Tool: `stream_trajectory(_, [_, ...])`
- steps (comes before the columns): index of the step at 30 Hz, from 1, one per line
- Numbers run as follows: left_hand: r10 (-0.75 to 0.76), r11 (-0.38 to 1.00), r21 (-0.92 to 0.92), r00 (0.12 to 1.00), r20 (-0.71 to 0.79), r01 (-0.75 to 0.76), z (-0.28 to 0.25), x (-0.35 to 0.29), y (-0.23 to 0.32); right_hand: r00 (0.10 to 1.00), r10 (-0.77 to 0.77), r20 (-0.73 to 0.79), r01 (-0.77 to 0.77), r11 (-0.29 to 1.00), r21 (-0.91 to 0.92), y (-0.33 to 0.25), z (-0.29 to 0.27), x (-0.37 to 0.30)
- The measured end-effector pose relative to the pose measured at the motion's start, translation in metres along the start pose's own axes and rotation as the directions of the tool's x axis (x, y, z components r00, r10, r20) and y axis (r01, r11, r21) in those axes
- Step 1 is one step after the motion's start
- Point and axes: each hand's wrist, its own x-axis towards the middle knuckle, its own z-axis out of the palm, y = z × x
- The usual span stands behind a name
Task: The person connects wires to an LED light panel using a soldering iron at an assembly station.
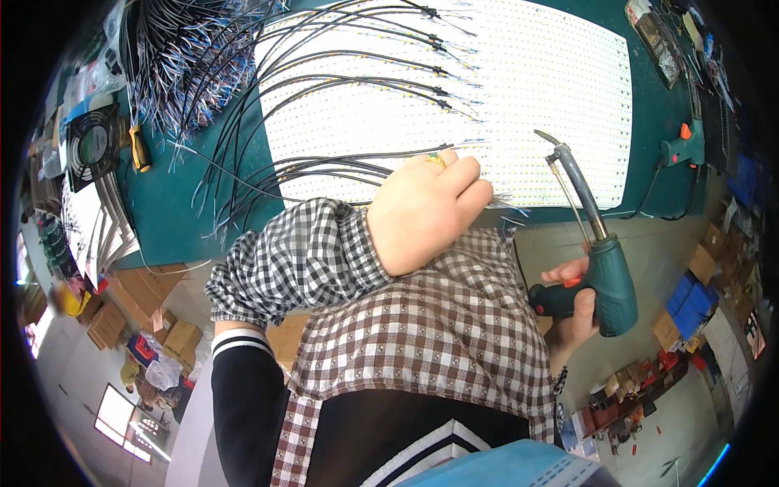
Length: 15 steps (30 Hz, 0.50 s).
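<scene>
My left hand (430, 207) rests over the near edge of a white board (560, 89) covered in rows of small yellow dots. Its fingers are curled, and the fingertips are hidden. Black cables (341, 166) run in under this hand, and thin bare wire ends (505, 200) come out beyond it. Further up the board, several more black cables (349, 79) lie side by side, ending in small black knots and fine wires. To the right of my apron, my right hand (578, 312) grips a green soldering gun (613, 284), its grey tube and bent tip pointing up over the board.
A thick bundle of cables (182, 69) lies at the far left of the green table (170, 219). Near it are a yellow-handled screwdriver (139, 150) and a black fan (92, 146). A green glue gun (684, 148) lies at the right. Cardboard boxes (182, 341) stand on the floor.
</scene>
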Motion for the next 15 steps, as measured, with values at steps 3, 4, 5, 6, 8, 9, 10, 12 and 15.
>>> stream_trajectory(3, [-0.059, 0.983, -0.177, 0.998, -0.036, 0.051, -0.01, 0.003, -0.005, 1.0, -0.025, 0.016, 0.025, 1.0, 0.015, 0.002, -0.003, 0.0])
stream_trajectory(4, [-0.117, 0.956, -0.276, 0.992, -0.054, 0.097, -0.014, 0.004, -0.006, 0.999, -0.043, 0.017, 0.042, 0.999, 0.018, 0.003, -0.004, 0.0])
stream_trajectory(5, [-0.178, 0.934, -0.326, 0.982, -0.069, 0.147, -0.015, 0.003, -0.007, 0.999, -0.043, 0.017, 0.042, 0.999, 0.018, 0.004, -0.005, -0.001])
stream_trajectory(6, [-0.178, 0.934, -0.326, 0.982, -0.068, 0.147, -0.016, 0.003, -0.006, 0.999, -0.045, 0.021, 0.044, 0.998, 0.039, 0.006, -0.007, -0.001])
stream_trajectory(8, [-0.282, 0.951, -0.16, 0.952, -0.115, 0.263, -0.017, 0.005, -0.004, 0.999, -0.049, 0.023, 0.047, 0.997, 0.062, 0.008, -0.009, -0.002])
stream_trajectory(9, [-0.247, 0.967, -0.096, 0.963, -0.108, 0.237, -0.013, 0.006, -0.007, 0.999, -0.052, 0.01, 0.051, 0.997, 0.064, 0.008, -0.009, -0.003])
stream_trajectory(10, [-0.247, 0.967, -0.095, 0.963, -0.108, 0.238, -0.011, 0.007, -0.007, 0.999, -0.054, -0.001, 0.054, 0.996, 0.066, 0.009, -0.008, -0.003])
stream_trajectory(12, [-0.24, 0.97, -0.066, 0.962, -0.129, 0.233, -0.009, 0.008, -0.007, 0.999, -0.046, -0.001, 0.046, 0.996, 0.075, 0.009, -0.008, -0.005])
stream_trajectory(15, [-0.226, 0.965, -0.171, 0.962, -0.156, 0.199, -0.009, 0.009, -0.013, 1.0, -0.027, -0.003, 0.027, 0.998, 0.054, 0.006, -0.007, -0.008])
